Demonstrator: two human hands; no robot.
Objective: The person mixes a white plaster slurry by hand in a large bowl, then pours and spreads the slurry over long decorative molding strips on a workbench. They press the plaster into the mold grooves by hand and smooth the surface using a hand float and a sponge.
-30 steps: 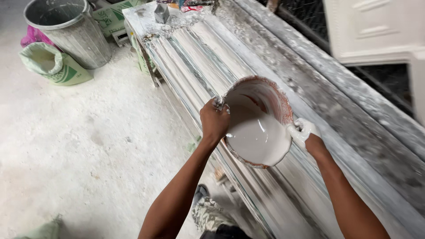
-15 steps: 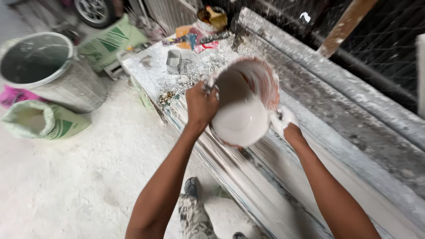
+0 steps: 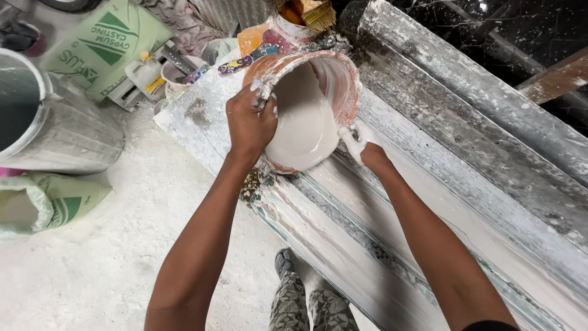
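We clenched our left grip (image 3: 250,122) over the near rim of the orange bowl (image 3: 306,107) of white plaster; our plaster-smeared right grip (image 3: 357,140) grasped its lower edge; between both grips the bowl sat tilted above the long ridged mould (image 3: 367,245) beneath.

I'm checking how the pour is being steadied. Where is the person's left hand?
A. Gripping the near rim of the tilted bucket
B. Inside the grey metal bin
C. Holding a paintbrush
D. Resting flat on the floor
A: the left hand clasps the rim of the orange bucket, tilted with white plaster inside, while the right hand supports its lower edge.
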